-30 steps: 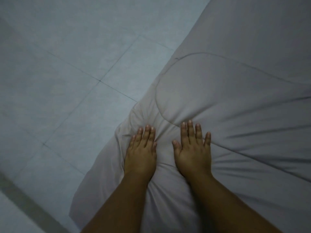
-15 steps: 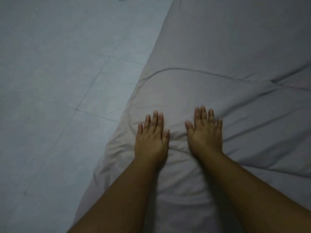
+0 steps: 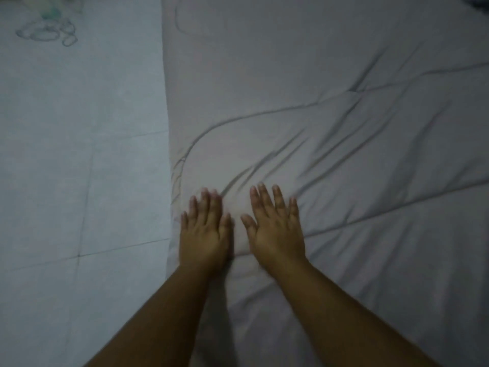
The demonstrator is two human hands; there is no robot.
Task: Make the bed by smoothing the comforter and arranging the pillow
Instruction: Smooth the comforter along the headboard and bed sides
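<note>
Pale tiled floor borders the comforter, where I see left hand and right hand pressing flat, fingers straight, gripping nothing.

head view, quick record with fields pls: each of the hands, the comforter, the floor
left hand: flat, fingers straight, pressing the pale grey quilted comforter near its left edge
right hand: flat, fingers slightly spread, pressing the comforter beside the left hand, not touching it
creases: run from ahead of the fingertips up toward the right
pale tiled floor: left of the comforter
</note>
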